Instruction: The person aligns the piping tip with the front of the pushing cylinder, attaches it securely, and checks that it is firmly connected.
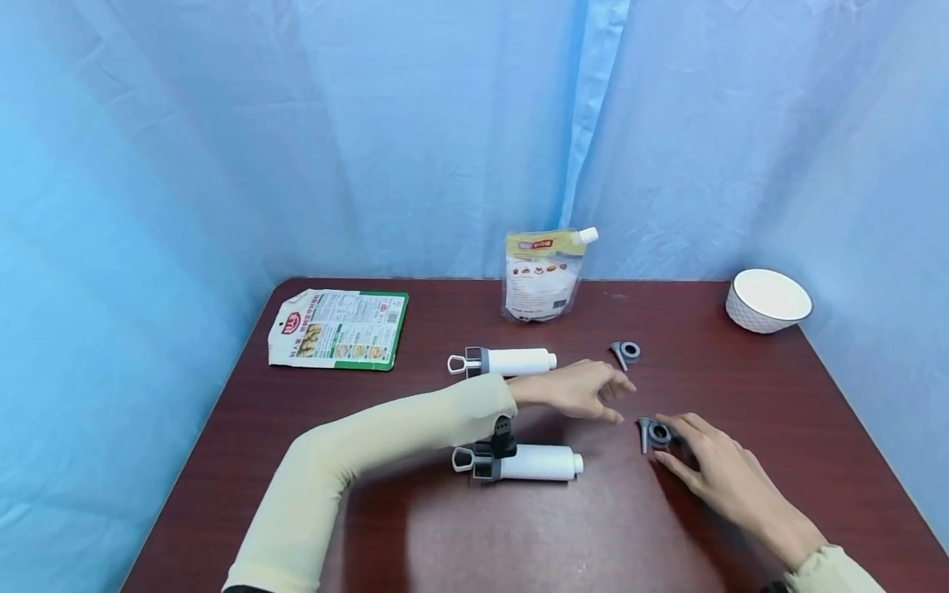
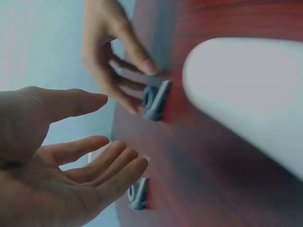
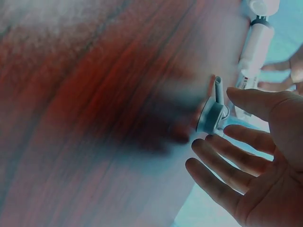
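A green-edged food packet [image 1: 337,329] lies at left, its print too small to read. A white plunger press [image 1: 537,463] lies crosswise, handle left. The left hand [image 1: 582,389] hovers, fingers loose, empty. On the table [image 1: 593,535], a grey nozzle [image 1: 643,436] points its narrow end nearward – hollow tip clear only from the right wrist – beside a ring cap [image 1: 660,434], flanked by the right hand's [image 1: 722,469] spread, ungrasping fingers.

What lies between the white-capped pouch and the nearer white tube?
The head view shows the farther white tube and the left hand between them.
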Tool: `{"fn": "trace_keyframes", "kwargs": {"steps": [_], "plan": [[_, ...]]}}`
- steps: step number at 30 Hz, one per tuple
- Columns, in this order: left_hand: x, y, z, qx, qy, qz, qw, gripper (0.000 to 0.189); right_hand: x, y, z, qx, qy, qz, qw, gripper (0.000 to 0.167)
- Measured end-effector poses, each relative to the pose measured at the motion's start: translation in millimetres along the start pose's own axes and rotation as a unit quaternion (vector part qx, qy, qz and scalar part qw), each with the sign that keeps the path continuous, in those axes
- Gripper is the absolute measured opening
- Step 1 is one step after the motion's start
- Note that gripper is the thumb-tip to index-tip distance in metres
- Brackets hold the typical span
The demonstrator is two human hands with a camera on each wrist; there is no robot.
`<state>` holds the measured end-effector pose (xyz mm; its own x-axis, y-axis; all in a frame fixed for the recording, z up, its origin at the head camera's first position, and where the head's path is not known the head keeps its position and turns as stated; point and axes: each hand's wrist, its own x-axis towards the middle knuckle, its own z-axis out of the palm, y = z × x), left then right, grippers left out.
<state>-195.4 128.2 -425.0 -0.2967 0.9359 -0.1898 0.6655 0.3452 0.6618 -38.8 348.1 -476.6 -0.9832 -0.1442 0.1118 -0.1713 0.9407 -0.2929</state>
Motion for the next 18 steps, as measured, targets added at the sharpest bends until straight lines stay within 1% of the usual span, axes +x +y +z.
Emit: {"fn": "trace_keyframes", "kwargs": {"steps": [5, 12, 15, 18], "plan": [[20.5, 4.5, -0.4, 0.011, -0.01, -0.01, 0.9998, 0.051, 3.0, 1, 3, 0.002, 0.0, 0.01, 0.9999, 0.042], [38.2, 8.3, 6.6, 0.022, -0.036, -0.024, 0.9988, 0.046, 2.1, 2, 9, 0.0, 0.038, 0.001, 0.9993, 0.027], [44.6, 10.6, 7.3, 0.029, -0.039, -0.023, 0.9985, 0.045, 2.0, 3, 10, 0.017, 0.059, -0.017, 0.9979, 0.027], [50.2, 12.5, 7.3, 0.037, -0.048, -0.024, 0.9979, 0.045, 2.6, 6, 10, 0.053, 0.075, -0.032, 0.9953, 0.029]]}}
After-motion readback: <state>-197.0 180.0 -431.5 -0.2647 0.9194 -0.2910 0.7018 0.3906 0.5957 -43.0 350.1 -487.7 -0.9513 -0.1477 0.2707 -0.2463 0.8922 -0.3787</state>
